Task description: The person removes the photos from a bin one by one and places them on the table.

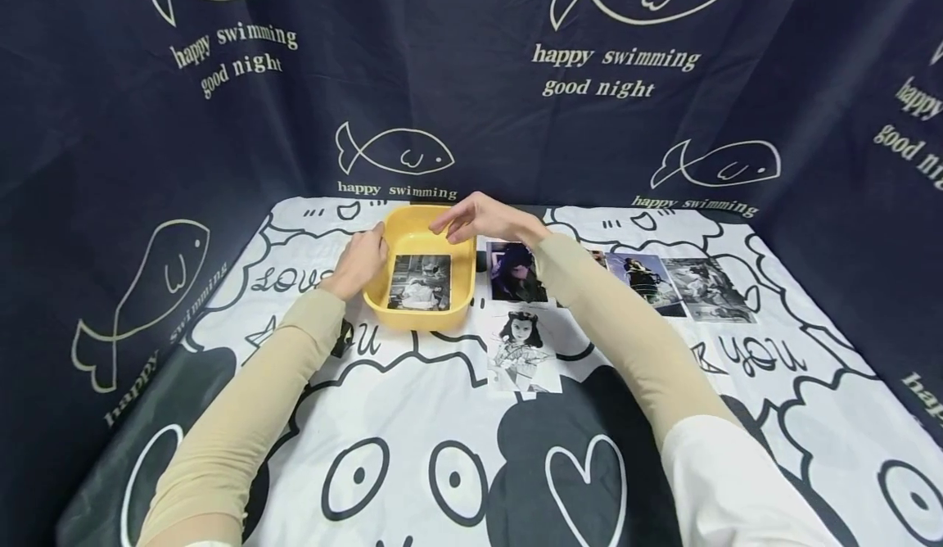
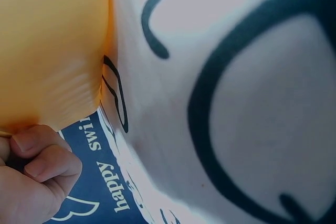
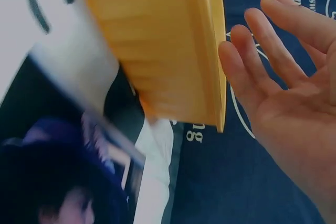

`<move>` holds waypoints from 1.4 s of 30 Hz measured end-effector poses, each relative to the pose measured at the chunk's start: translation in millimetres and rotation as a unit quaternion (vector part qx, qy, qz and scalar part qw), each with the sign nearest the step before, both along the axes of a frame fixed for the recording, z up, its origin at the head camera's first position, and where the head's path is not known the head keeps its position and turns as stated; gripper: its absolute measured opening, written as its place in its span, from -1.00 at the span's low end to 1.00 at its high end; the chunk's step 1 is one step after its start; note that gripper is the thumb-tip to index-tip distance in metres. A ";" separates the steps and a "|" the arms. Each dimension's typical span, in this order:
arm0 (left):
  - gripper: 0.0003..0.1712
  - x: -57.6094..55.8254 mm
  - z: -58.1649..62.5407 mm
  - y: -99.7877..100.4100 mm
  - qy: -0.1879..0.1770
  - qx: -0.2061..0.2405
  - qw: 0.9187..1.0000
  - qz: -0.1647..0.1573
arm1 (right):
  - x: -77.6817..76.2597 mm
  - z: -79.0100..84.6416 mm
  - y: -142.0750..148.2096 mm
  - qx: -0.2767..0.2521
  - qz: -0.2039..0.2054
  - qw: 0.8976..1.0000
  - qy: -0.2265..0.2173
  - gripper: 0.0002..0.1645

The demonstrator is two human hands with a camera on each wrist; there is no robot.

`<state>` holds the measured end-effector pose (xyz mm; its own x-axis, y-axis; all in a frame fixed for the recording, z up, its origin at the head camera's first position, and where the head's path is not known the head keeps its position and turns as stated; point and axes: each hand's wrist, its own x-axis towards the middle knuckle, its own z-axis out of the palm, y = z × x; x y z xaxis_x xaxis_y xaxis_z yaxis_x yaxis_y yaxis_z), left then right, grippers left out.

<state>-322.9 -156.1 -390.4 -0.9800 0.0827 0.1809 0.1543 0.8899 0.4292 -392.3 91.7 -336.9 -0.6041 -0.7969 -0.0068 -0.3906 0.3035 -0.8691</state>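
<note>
A yellow plastic basin (image 1: 421, 321) stands on the patterned cloth, with a black-and-white photo print (image 1: 420, 283) lying inside it. My left hand (image 1: 359, 262) grips the basin's left rim, its fingers curled over the edge in the left wrist view. Above the basin's far right part hovers my right hand (image 1: 486, 218), fingers loosely bent and holding nothing. In the right wrist view its spread fingers (image 3: 268, 51) are near the basin's rim. Right of the basin lies a dark purple-toned photo print (image 1: 516, 278), partly covered by the right forearm.
A black-and-white print of a dark-haired figure (image 1: 521, 352) lies in front of the purple one. Farther right are a colour print (image 1: 644, 285) and a grey print (image 1: 709, 289). Dark blue fabric (image 1: 486, 80) with fish drawings hangs behind the table.
</note>
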 end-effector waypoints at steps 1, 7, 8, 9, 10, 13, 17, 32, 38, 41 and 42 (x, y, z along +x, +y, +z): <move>-0.52 -0.3 -0.6 0.1 -0.003 0.001 1.000 0.001 | -2.8 -1.0 -4.3 0.004 0.006 1.000 -0.011 -0.54; -0.53 -2.4 -1.4 -0.9 0.003 0.003 1.000 0.002 | -15.9 -7.2 -28.2 0.033 0.030 0.998 -0.047 -0.52; -0.55 -3.0 -1.6 -1.2 0.006 0.002 1.000 0.001 | -17.6 -8.7 -31.5 0.042 0.030 0.997 -0.050 -0.52; -0.56 -3.1 -1.8 -1.1 0.008 0.003 1.000 0.001 | -18.6 -10.0 -34.3 0.049 0.030 0.997 -0.052 -0.52; -0.57 -3.1 -1.8 -1.0 0.008 0.003 1.000 0.000 | -19.7 -11.7 -36.9 0.058 0.028 0.997 -0.052 -0.51; -0.60 -3.1 -1.9 -0.1 0.008 0.004 1.000 0.001 | -22.3 -16.2 -42.4 0.085 0.020 0.995 -0.051 -0.51; -0.59 -3.1 -1.0 0.8 0.006 0.005 1.000 0.000 | -25.0 -19.8 -46.9 0.111 0.008 0.993 -0.049 -0.51; -0.61 -2.7 -1.4 2.1 0.003 0.000 1.000 0.005 | -29.0 -28.2 -61.1 0.176 0.013 0.984 0.008 -0.56; -0.60 -4.3 -2.8 0.3 0.004 0.000 1.000 0.004 | -31.5 -30.5 -64.8 0.187 0.016 0.981 0.037 -0.57; -0.58 -4.2 -2.7 0.4 0.003 -0.001 1.000 0.007 | -32.1 -30.5 -64.4 0.193 0.019 0.980 0.044 -0.57; -0.56 -4.0 -2.4 0.5 0.002 -0.002 1.000 0.008 | -32.4 -30.4 -64.2 0.195 0.019 0.980 0.045 -0.57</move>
<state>-327.0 -155.6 -392.9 -0.9805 0.0672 0.1846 0.1415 0.8937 0.4259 -424.7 27.5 -367.4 -0.5858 -0.7666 -0.2630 -0.4784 0.5891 -0.6512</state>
